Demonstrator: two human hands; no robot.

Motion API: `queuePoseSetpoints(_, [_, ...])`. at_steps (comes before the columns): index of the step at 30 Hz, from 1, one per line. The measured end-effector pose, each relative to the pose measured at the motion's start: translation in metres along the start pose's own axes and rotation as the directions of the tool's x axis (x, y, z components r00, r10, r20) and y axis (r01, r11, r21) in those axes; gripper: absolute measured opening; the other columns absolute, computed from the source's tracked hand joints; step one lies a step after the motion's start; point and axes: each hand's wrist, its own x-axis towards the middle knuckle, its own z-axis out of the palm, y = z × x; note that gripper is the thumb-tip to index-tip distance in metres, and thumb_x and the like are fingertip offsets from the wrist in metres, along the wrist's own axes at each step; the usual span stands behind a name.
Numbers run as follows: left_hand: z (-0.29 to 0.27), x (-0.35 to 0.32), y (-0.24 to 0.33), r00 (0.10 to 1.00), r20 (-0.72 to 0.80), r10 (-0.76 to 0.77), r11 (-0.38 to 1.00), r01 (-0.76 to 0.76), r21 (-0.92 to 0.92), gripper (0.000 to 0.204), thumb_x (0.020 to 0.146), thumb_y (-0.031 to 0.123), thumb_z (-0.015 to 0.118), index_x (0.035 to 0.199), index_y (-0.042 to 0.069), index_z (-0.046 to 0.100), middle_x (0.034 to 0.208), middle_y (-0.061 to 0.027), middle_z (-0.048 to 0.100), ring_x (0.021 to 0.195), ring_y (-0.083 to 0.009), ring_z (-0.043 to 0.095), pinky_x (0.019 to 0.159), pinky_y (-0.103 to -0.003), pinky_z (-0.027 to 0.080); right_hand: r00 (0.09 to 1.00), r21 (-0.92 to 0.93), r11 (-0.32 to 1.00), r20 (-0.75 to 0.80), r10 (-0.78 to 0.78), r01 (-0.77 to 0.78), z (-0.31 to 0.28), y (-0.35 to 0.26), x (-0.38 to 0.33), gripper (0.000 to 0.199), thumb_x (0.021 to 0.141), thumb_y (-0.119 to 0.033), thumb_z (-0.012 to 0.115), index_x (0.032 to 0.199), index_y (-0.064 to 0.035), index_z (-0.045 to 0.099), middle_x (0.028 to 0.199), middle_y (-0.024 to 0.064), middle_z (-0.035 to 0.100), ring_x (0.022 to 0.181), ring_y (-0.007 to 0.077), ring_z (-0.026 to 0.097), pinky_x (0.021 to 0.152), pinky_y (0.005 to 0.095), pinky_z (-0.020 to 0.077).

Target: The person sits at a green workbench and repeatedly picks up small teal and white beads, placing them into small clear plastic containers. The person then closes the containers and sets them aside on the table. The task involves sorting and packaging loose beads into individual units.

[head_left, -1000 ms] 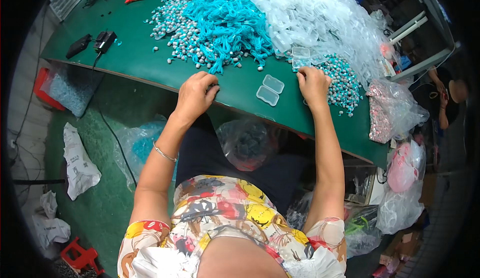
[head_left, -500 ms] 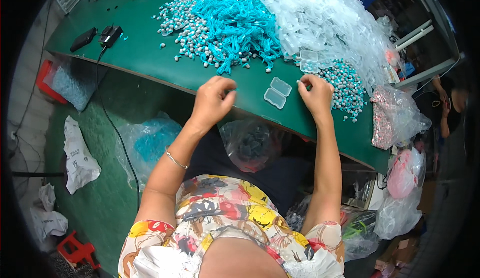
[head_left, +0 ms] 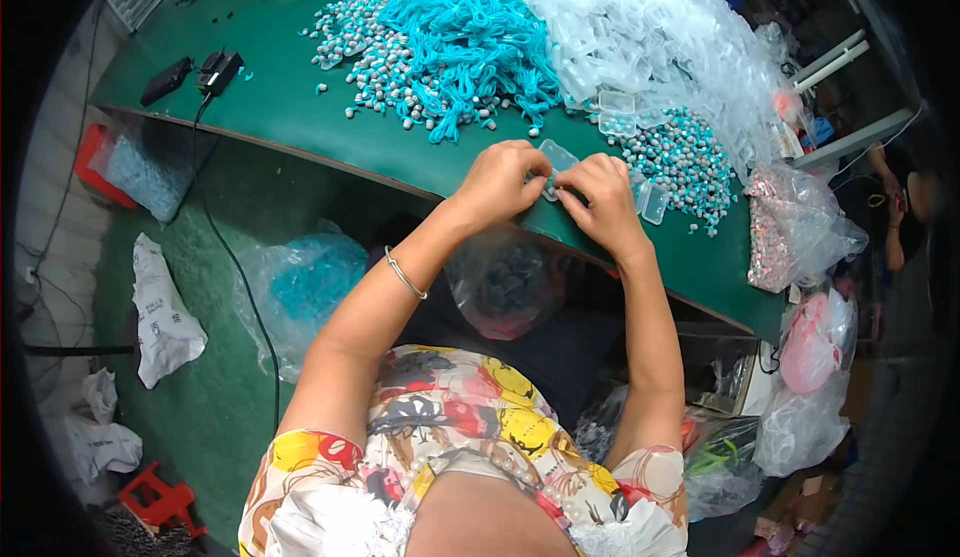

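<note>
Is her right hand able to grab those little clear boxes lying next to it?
Probably yes. The right hand is right beside the clear boxes near the table edge, with nothing between, though it now holds a clear case with the left hand.

Green table (head_left: 300, 107), turquoise cords (head_left: 465, 42), clear cases (head_left: 640, 27)

Two hands pinching one small clear case at the table edge.

Left hand (head_left: 497, 185) and right hand (head_left: 600, 202) close together, fingertips meeting on the clear plastic case (head_left: 556, 160). Just past the hands, a heap of blue cords (head_left: 470, 47) and little grey-blue bits (head_left: 360, 42). Beyond the right hand, a big pile of clear cases (head_left: 660, 37). Beside the right hand, more clear cases (head_left: 652, 201) flat on the green table (head_left: 270, 107). Under the hands, a clear bag (head_left: 505, 282).
</note>
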Motion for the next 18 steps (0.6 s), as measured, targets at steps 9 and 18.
queuePoseSetpoints(9, [-0.001,-0.002,-0.004,0.998,0.037,-0.041,0.999,0.04,0.02,0.011,0.079,0.009,0.071,0.088,0.005,0.073,0.089,-0.0112,0.065,0.082,-0.0294,0.066,0.073,-0.04,0.053,0.998,0.013,1.0,0.058,0.021,-0.022,-0.001,0.003,0.006,0.011,0.076,-0.011,0.075,0.086,-0.0144,0.072,0.088,0.0007,0.065,0.093,0.0229,0.059,0.087,0.0399,0.0389])
queuePoseSetpoints(18, [-0.02,-0.007,0.008,0.989,0.145,-0.038,0.992,0.019,0.126,0.037,0.08,0.014,0.073,0.115,0.008,0.065,0.102,-0.0129,0.058,0.094,-0.0336,0.062,0.08,-0.043,0.051,0.991,0.121,0.989,0.111,0.072,-0.086,-0.002,0.011,0.011,0.007,0.08,-0.013,0.072,0.087,-0.0136,0.074,0.086,0.0021,0.066,0.088,0.0246,0.06,0.083,0.0423,0.0414])
